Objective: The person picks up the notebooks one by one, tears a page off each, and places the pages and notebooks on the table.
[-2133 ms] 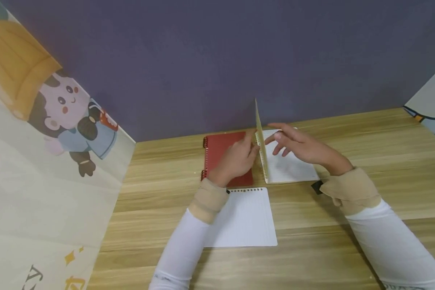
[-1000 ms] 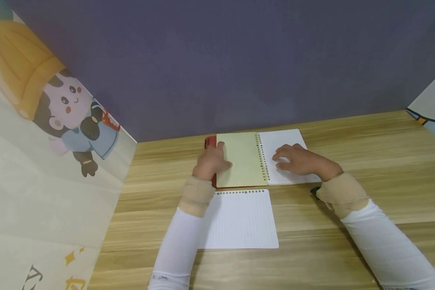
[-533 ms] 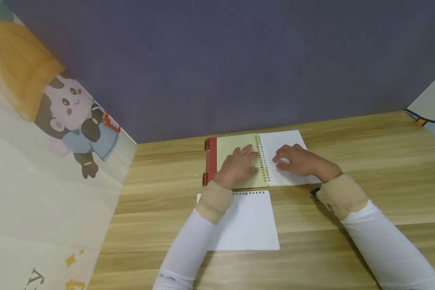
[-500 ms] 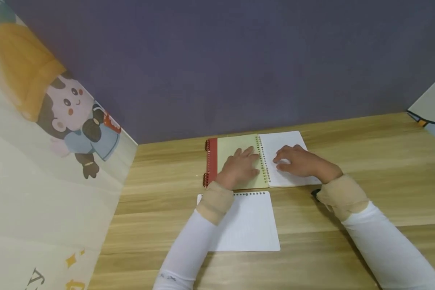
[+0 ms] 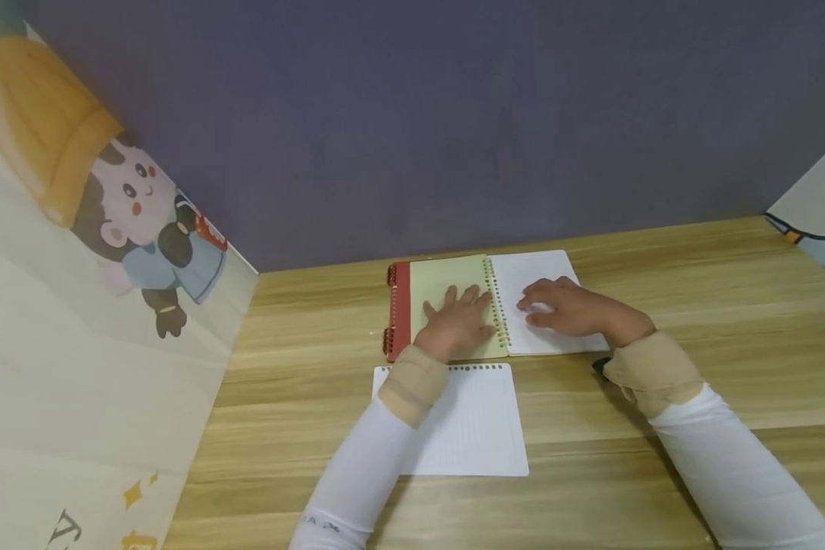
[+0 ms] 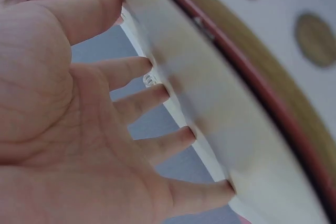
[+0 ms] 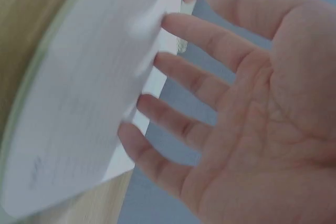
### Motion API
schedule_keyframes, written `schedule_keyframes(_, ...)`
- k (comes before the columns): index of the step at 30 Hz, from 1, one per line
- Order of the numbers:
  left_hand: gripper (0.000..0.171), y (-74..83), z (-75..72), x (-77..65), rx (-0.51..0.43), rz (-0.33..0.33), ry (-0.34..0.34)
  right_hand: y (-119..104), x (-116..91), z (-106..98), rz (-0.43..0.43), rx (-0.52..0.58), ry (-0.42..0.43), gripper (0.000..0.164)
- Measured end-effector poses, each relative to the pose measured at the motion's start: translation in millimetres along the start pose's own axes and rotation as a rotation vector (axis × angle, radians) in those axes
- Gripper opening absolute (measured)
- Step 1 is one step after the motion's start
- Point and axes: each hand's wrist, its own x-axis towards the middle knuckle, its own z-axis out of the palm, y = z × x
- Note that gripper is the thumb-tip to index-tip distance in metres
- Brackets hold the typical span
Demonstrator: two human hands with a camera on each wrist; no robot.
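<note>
An open ring notebook lies on the table, its pale yellow cover (image 5: 445, 273) turned to the left and its white lined page (image 5: 532, 263) to the right. The cover lies over most of a red notebook (image 5: 402, 309), whose left strip and rings still show. My left hand (image 5: 456, 327) rests on the cover with spread fingers; in the left wrist view the fingertips (image 6: 181, 136) touch it. On the lined page rests my right hand (image 5: 571, 308), its fingertips (image 7: 164, 60) touching the paper in the right wrist view. Neither hand grips anything.
A loose white lined sheet (image 5: 477, 428) with punched holes lies nearer me, partly under my left forearm. Behind the notebooks the wooden table (image 5: 715, 305) meets a dark wall (image 5: 495, 122). A wall with a cartoon figure (image 5: 137, 198) stands at the left.
The yellow cover, upright between my hands at first, now lies flat over the red notebook. My left hand went left with it, then slid right toward the rings. The right hand settled on the page.
</note>
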Motion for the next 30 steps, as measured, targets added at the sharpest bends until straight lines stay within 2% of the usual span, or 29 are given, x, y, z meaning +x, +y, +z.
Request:
schedule_keyframes(4,0.067,2.0,-5.1,9.4,0.002,-0.025,0.001,16.6,7.6,-15.7,-0.036,0.041,0.031,0.034)
schedule_keyframes(11,0.069,6.2,-9.9,25.3,-0.028,-0.075,-0.016,50.8,18.4,-49.5,0.034,0.095,0.065,0.042)
schedule_keyframes(15,0.069,8.8,-12.6,35.9,-0.035,-0.092,-0.018,64.3,32.5,-66.4,0.007,0.103,0.092,0.043)
schedule_keyframes(24,0.069,10.0,-17.1,39.1,-0.050,-0.107,0.007,63.5,83.2,-65.7,-0.013,0.007,0.022,0.057)
schedule_keyframes(30,0.072,10.8,-17.5,45.5,-0.057,-0.117,0.016,62.2,116.2,-59.6,0.050,-0.114,-0.010,0.068)
